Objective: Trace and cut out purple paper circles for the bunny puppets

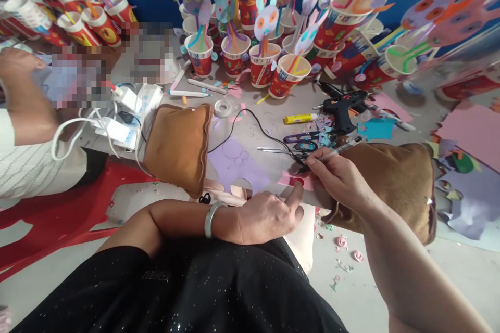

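My left hand (271, 216), with a pale bangle (214, 218) on the wrist, is at the table's near edge. Its index fingertip presses a small red round piece (297, 180) against a strip of pink paper (289, 175), while its other fingers are curled. My right hand (344, 179) grips a slim whitish pen (344, 145), its dark tip just above the red piece. Close behind are scissors (302, 146) and a black cord (258, 120). A purple sheet (236, 164) with round outlines and a cut-out lies to the left.
A tan cushion (177, 145) and a brown cushion (390, 182) flank my hands. Behind are a glue gun (344, 109), a yellow marker (300, 118), tape (223, 108) and many decorated paper cups (234, 54). At left are a power strip (128, 119) and another person's arm (29, 99).
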Demonstrator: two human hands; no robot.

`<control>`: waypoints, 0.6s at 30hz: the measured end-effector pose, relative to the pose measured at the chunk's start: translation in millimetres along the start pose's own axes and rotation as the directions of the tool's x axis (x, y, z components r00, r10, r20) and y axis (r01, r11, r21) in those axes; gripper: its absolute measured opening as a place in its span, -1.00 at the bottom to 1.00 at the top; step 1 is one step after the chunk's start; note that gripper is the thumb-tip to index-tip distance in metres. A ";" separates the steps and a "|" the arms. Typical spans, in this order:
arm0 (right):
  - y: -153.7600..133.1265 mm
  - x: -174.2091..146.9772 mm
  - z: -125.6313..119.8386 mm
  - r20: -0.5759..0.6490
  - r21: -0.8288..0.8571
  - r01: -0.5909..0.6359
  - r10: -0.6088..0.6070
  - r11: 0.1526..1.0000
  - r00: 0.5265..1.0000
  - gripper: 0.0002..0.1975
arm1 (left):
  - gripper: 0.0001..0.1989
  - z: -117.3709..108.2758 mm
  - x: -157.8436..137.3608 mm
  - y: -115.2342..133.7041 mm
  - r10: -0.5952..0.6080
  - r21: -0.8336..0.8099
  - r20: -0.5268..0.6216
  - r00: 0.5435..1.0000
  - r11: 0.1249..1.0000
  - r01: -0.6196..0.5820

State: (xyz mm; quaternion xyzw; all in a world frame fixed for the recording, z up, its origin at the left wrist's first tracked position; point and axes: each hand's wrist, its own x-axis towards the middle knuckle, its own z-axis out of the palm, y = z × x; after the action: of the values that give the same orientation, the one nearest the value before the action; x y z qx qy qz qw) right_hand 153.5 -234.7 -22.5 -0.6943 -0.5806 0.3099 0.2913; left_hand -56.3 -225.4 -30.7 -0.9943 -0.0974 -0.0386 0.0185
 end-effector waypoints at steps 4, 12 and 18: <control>8.6 -0.3 2.3 -0.007 -0.003 0.005 -0.005 1.000 1.000 -0.48 | -0.66 1.8 -0.5 -1.3 0.011 -0.010 -0.006 1.000 1.000 -0.012; 9.9 1.6 3.3 -0.002 -0.029 0.065 -0.065 0.997 0.998 -0.46 | -0.65 8.7 -0.8 1.0 0.019 -0.046 -0.025 1.000 0.999 -0.020; 15.4 -14.3 2.5 -0.111 0.108 0.059 -0.047 0.992 0.993 -0.65 | -0.65 7.0 -2.9 -2.2 0.000 -0.046 -0.021 1.000 0.999 -0.001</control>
State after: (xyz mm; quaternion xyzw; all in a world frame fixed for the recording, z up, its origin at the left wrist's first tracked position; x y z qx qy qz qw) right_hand 159.3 -251.0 -34.5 -0.6771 -0.5640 0.2958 0.3687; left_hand -59.1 -223.5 -37.8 -0.9940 -0.0961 -0.0513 -0.0034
